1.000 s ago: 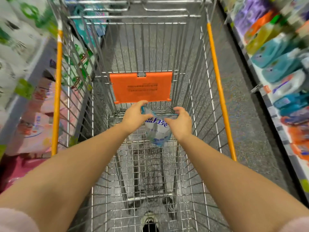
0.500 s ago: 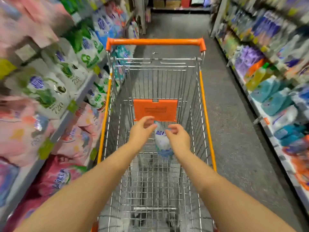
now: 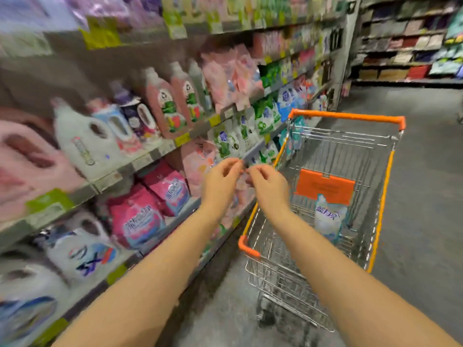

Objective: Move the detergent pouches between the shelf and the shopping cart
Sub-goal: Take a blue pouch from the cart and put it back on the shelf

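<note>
1. The left hand (image 3: 220,179) and the right hand (image 3: 269,186) are being held up close together in front of the shelf (image 3: 155,156). The fingers of both are loosely curled, and as far as the blur allows nothing is being gripped by either.
2. One white-and-blue detergent pouch (image 3: 329,217) is being carried upright in the shopping cart (image 3: 345,116), just in front of the orange flap (image 3: 324,186).
3. More pouches are being displayed on the shelf. Pink pouches (image 3: 136,221) are lying on the lower tier, left of the forearms. Green-and-white pouches (image 3: 225,144) are standing just beyond the fingertips.
4. A pouch of this kind is being judged as soft-walled and liquid-filled. It is probably heavy for its size, likely to sag and slosh when lifted, and its glossy film looks slippery.
5. The stiff top seam or the spout shoulder is being recommended as the place to take hold, with the base supported by the other hand.
6. Hard squeezing of the belly is being advised against, since the film could bulge or slide out of the fingers.
7. The pouches are being shown closely packed, so a neighbour could be dragged forward when one is drawn out.
</note>
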A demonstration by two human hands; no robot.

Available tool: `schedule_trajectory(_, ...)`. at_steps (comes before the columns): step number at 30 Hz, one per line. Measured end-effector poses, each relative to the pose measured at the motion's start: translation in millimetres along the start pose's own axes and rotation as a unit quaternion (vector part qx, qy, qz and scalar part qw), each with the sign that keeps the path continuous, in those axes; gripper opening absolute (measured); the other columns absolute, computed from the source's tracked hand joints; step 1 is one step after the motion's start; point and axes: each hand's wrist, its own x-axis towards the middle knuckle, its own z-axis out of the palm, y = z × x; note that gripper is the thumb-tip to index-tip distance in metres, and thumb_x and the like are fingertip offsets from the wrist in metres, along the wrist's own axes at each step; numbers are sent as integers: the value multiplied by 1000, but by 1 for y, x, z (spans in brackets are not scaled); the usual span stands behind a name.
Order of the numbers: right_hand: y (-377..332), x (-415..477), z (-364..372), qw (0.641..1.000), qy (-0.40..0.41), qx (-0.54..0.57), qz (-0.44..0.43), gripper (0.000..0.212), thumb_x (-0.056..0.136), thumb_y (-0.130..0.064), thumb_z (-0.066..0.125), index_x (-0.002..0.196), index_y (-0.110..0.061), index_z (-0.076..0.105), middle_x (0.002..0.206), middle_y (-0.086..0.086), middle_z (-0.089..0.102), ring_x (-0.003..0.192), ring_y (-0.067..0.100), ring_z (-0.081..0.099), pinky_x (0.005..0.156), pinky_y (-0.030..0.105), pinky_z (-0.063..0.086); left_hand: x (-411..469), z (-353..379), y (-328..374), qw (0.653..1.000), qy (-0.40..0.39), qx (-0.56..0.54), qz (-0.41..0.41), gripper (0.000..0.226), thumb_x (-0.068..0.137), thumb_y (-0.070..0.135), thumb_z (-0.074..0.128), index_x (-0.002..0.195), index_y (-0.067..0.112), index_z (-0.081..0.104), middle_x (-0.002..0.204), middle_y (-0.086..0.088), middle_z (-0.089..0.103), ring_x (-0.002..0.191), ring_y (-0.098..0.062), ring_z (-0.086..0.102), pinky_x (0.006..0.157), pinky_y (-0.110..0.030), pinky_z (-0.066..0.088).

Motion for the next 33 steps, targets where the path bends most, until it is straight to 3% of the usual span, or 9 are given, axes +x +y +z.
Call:
schedule_trajectory(2, -45, -24, 23, 998, -44, -5, -44, 26, 95, -25, 47, 81, -13, 65, 78, 6, 66, 78, 23, 61, 67, 36, 45, -19, -51, 20, 998, 51, 27, 20, 13, 87, 35, 52, 81, 35, 63, 80, 11, 67, 83, -11, 63, 77, -30, 48)
schedule_trajectory(5, -111, -65, 67, 988, -93, 17, -120, 28, 96, -25, 45, 75, -27, 63, 73, -6, 64, 75, 16, 58, 64, 32, 41, -48, -137, 44, 989, 123, 59, 52, 16, 83, 41, 50, 80, 38, 66, 85, 10, 70, 89, -13, 65, 85, -37, 51)
schedule_trajectory(9, -183, -122, 144, 972, -130, 57, -188, 25, 95, -24, 46, 85, -15, 67, 84, 4, 68, 82, 22, 61, 75, 38, 46, -96, -252, 72, 967, 205, 112, 103, 20, 84, 37, 47, 86, 33, 66, 86, 13, 69, 90, -8, 64, 84, -30, 49)
schedule_trajectory(15, -283, -211, 275, 935, -222, 105, -255, 30, 97, -26, 43, 72, -21, 60, 70, -5, 60, 71, 10, 55, 65, 30, 40, -169, -442, 102, 925, 279, 232, 115, 16, 92, 29, 48, 84, 34, 61, 78, 18, 64, 81, -4, 60, 76, -23, 45)
schedule_trajectory(19, -337, -246, 342, 916, -236, 132, -297, 31, 96, -27, 43, 85, -8, 65, 82, 4, 66, 82, 21, 59, 76, 39, 45, -195, -547, 119, 906, 323, 257, 92, 19, 80, 43, 47, 73, 38, 64, 72, 15, 67, 81, -11, 65, 85, -36, 50)
schedule_trajectory(22, -367, -251, 377, 908, -244, 130, -314, 31, 96, -29, 43, 85, -11, 65, 80, 2, 66, 83, 21, 59, 76, 40, 46, -197, -601, 127, 897, 334, 278, 78, 22, 76, 46, 44, 70, 38, 64, 68, 18, 67, 80, -14, 64, 85, -43, 50)
schedule_trajectory(27, -413, -228, 428, 901, -250, 148, -323, 28, 95, -31, 43, 75, -23, 61, 70, -9, 61, 77, 16, 59, 72, 32, 43, -175, -659, 128, 878, 366, 297, 80, 23, 80, 45, 43, 72, 33, 61, 67, 14, 65, 77, -14, 62, 87, -42, 48)
schedule_trajectory(30, -441, -198, 459, 886, -256, 125, -366, 33, 97, -34, 40, 83, -12, 60, 77, -2, 63, 77, 19, 57, 68, 32, 40, -146, -689, 124, 864, 376, 325, 82, 20, 87, 42, 43, 74, 34, 57, 72, 11, 65, 80, -18, 63, 87, -45, 47)
schedule_trajectory(33, -479, -160, 492, 873, -261, 149, -384, 28, 96, -35, 41, 86, -15, 57, 87, 6, 65, 87, 26, 60, 80, 38, 46, -111, -722, 130, 844, 398, 348, 83, 17, 95, 36, 43, 82, 32, 55, 82, 1, 67, 84, -24, 62, 83, -42, 47)
